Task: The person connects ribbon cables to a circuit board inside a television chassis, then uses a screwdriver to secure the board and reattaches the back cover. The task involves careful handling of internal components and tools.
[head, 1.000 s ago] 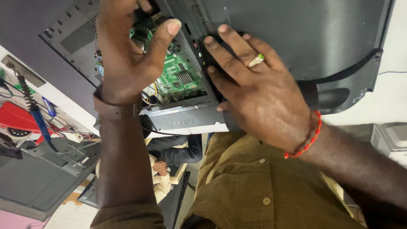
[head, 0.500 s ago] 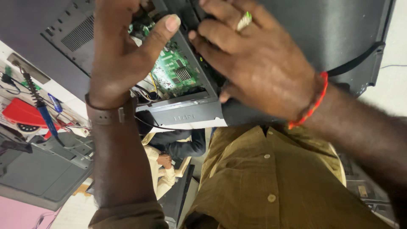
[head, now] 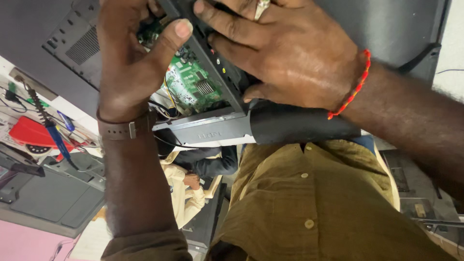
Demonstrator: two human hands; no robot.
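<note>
Item — dark grey plastic monitor back cover, green circuit board exposed. 2 hands: left hand and right hand — fingers curled, gripping the cover's edge.

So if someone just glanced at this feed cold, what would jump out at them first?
Most likely the two hands at the top, gripping the opened dark back cover of a flat screen: the left hand with its thumb on the cover's edge, the right hand spread over it with a ring and a red-orange bracelet. Between them the bright green circuit board shows. Far left, a red tool lies on the bench.
</note>
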